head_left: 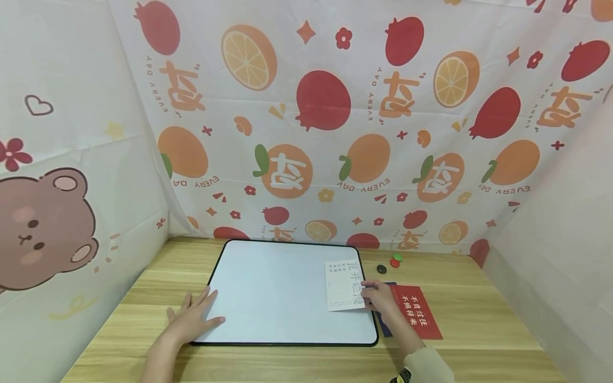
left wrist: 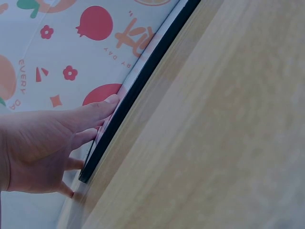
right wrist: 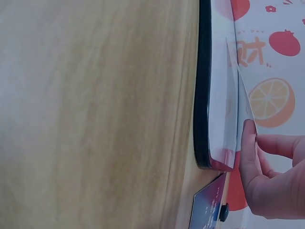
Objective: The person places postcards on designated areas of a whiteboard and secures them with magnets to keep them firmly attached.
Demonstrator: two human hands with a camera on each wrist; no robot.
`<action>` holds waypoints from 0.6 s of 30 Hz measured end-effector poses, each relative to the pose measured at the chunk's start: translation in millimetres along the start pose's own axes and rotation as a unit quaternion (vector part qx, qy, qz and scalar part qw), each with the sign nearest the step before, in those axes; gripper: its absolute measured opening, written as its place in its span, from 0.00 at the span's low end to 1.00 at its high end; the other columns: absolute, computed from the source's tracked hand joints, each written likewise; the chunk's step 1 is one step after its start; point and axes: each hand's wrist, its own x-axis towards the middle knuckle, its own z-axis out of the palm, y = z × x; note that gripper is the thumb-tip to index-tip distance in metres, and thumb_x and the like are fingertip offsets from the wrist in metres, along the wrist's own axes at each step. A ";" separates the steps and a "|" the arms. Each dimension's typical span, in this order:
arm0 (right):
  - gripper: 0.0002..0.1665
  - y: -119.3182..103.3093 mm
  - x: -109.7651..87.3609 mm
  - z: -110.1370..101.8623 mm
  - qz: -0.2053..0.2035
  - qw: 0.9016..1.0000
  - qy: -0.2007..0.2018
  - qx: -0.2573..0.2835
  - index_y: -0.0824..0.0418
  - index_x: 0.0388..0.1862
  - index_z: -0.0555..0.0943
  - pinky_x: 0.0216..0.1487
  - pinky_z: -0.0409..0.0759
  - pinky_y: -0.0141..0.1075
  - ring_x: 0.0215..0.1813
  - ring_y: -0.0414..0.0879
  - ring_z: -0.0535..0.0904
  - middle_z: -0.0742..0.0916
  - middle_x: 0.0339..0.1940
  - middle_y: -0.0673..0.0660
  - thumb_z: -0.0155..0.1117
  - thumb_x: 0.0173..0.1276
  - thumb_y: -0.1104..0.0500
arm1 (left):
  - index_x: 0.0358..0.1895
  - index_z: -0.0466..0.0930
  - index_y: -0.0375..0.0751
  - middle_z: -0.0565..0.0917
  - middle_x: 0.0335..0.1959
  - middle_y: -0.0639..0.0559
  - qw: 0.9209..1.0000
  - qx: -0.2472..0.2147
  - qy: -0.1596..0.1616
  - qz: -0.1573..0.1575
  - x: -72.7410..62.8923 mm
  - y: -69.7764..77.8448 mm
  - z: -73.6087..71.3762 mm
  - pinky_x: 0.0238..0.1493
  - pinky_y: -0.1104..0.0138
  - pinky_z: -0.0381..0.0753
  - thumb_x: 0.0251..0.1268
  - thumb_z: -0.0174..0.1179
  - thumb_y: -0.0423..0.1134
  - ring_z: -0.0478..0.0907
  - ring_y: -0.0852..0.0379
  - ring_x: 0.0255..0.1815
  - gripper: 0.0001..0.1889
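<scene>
A whiteboard (head_left: 273, 298) with a thin black frame lies flat on the table. My left hand (head_left: 193, 318) rests on its left edge with fingers spread; in the left wrist view the thumb (left wrist: 102, 107) lies on the board near the black rim. My right hand (head_left: 380, 299) pinches the right edge of a white card (head_left: 341, 284) printed with grey characters. The card is over the board's right side. In the right wrist view the card (right wrist: 245, 98) tilts up from the glossy surface, held between thumb and fingers.
Right of the board lie a red card (head_left: 419, 314) with white characters and a dark blue card (head_left: 386, 325) partly beneath it. Black (head_left: 381, 269), red (head_left: 395, 263) and green (head_left: 397, 257) round magnets sit behind them. A fruit-patterned cloth (head_left: 325, 175) hangs at the back.
</scene>
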 end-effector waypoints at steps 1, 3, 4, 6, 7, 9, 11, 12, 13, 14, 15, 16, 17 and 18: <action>0.22 -0.5 -0.1 0.6 -0.004 1.000 0.002 -0.005 0.69 0.54 0.74 0.32 0.79 0.38 0.32 0.48 0.79 0.82 0.35 0.58 0.59 0.59 0.67 | 0.66 0.59 0.28 0.51 0.67 0.28 1.000 0.000 0.000 0.000 0.2 -0.2 0.2 0.46 0.25 0.31 0.57 0.57 0.59 0.39 0.18 0.61 0.43; 0.21 -1.2 -0.4 1.9 -0.012 1.000 0.008 -0.016 0.70 0.52 0.75 0.31 0.79 0.38 0.31 0.48 0.79 0.82 0.33 0.58 0.59 0.58 0.68 | 0.66 0.59 0.28 0.52 0.67 0.28 1.000 -0.001 0.000 0.000 0.1 -0.7 0.7 0.46 0.25 0.31 0.57 0.57 0.59 0.39 0.18 0.61 0.42; 0.20 -1.6 -0.6 2.6 -0.014 1.000 0.012 -0.021 0.70 0.52 0.75 0.31 0.80 0.38 0.30 0.47 0.79 0.83 0.33 0.58 0.58 0.58 0.69 | 0.66 0.59 0.28 0.52 0.67 0.28 1.000 -0.001 0.001 0.001 0.1 -1.0 0.8 0.46 0.25 0.31 0.57 0.57 0.59 0.39 0.18 0.61 0.43; 0.19 -2.1 -0.7 3.8 -0.016 0.999 0.020 -0.030 0.70 0.51 0.75 0.30 0.79 0.37 0.30 0.47 0.79 0.82 0.32 0.58 0.58 0.58 0.69 | 0.66 0.59 0.28 0.52 0.67 0.28 1.000 -0.002 0.002 0.002 0.1 -1.6 1.2 0.46 0.25 0.31 0.57 0.57 0.59 0.39 0.18 0.61 0.43; 0.19 -2.2 -0.7 4.4 -0.017 0.999 0.023 -0.033 0.70 0.50 0.76 0.30 0.80 0.37 0.30 0.47 0.78 0.82 0.32 0.58 0.58 0.58 0.69 | 0.65 0.59 0.28 0.52 0.67 0.28 1.000 -0.002 0.004 0.004 0.1 -1.9 1.3 0.45 0.25 0.31 0.57 0.57 0.59 0.39 0.18 0.61 0.43; 0.19 -2.5 -0.9 5.4 -0.019 0.998 0.030 -0.043 0.70 0.50 0.76 0.29 0.79 0.37 0.29 0.47 0.78 0.82 0.32 0.58 0.58 0.58 0.70 | 0.65 0.59 0.28 0.52 0.67 0.28 1.000 -0.002 0.006 0.006 -0.1 -2.2 1.6 0.46 0.25 0.31 0.57 0.57 0.59 0.39 0.18 0.61 0.43; 0.19 -2.7 -1.1 6.4 -0.018 0.998 0.037 -0.051 0.70 0.50 0.76 0.28 0.79 0.36 0.29 0.47 0.78 0.81 0.32 0.58 0.58 0.57 0.70 | 0.65 0.59 0.28 0.52 0.67 0.28 1.000 -0.003 0.006 0.006 -0.1 -2.5 1.9 0.45 0.25 0.31 0.57 0.57 0.59 0.39 0.17 0.61 0.43; 0.19 -2.8 -1.3 6.9 -0.021 0.997 0.040 -0.057 0.69 0.49 0.76 0.27 0.79 0.35 0.29 0.47 0.78 0.81 0.31 0.58 0.58 0.57 0.70 | 0.65 0.59 0.28 0.52 0.67 0.28 1.000 -0.004 0.006 0.006 0.0 -2.7 2.0 0.45 0.25 0.31 0.56 0.57 0.59 0.39 0.17 0.61 0.43; 0.18 -2.6 -1.4 7.3 -0.022 0.997 0.043 -0.062 0.69 0.49 0.77 0.27 0.79 0.35 0.28 0.47 0.78 0.81 0.31 0.58 0.58 0.57 0.70 | 0.65 0.59 0.28 0.52 0.67 0.28 1.000 -0.004 0.006 0.007 0.3 -3.0 2.1 0.45 0.25 0.31 0.56 0.57 0.59 0.39 0.17 0.61 0.43; 0.18 -2.4 -1.5 7.8 -0.024 0.996 0.046 -0.067 0.69 0.49 0.77 0.26 0.78 0.34 0.28 0.46 0.78 0.81 0.30 0.58 0.58 0.57 0.70 | 0.65 0.59 0.28 0.52 0.67 0.28 1.000 -0.005 0.006 0.006 0.4 -3.1 2.2 0.45 0.25 0.30 0.56 0.57 0.60 0.38 0.17 0.61 0.43; 0.18 -2.5 -1.8 8.4 -0.024 0.996 0.048 -0.070 0.69 0.48 0.77 0.25 0.78 0.34 0.28 0.46 0.77 0.81 0.30 0.57 0.58 0.57 0.70 | 0.65 0.59 0.28 0.52 0.67 0.28 1.000 -0.005 0.007 0.007 0.6 -3.4 2.2 0.45 0.25 0.30 0.56 0.57 0.60 0.39 0.17 0.60 0.43; 0.17 -2.3 -1.9 8.8 -0.025 0.996 0.049 -0.073 0.69 0.48 0.77 0.25 0.78 0.34 0.27 0.46 0.77 0.81 0.30 0.57 0.58 0.57 0.70 | 0.65 0.59 0.28 0.52 0.67 0.28 1.000 -0.005 0.007 0.008 0.8 -3.7 2.3 0.45 0.25 0.30 0.56 0.57 0.60 0.39 0.17 0.60 0.43; 0.17 -2.0 -2.0 9.1 -0.027 0.995 0.049 -0.077 0.69 0.48 0.77 0.25 0.78 0.34 0.27 0.46 0.77 0.81 0.30 0.57 0.59 0.57 0.69 | 0.65 0.59 0.28 0.52 0.67 0.28 1.000 -0.004 0.007 0.008 1.1 -4.0 2.5 0.45 0.25 0.30 0.56 0.57 0.60 0.39 0.17 0.60 0.43; 0.17 -1.6 -2.0 9.8 -0.030 0.995 0.047 -0.077 0.69 0.48 0.77 0.25 0.78 0.34 0.27 0.46 0.77 0.80 0.29 0.57 0.59 0.57 0.70 | 0.65 0.59 0.28 0.52 0.67 0.28 1.000 -0.004 0.007 0.008 1.2 -4.1 2.5 0.45 0.25 0.30 0.56 0.57 0.60 0.39 0.17 0.60 0.43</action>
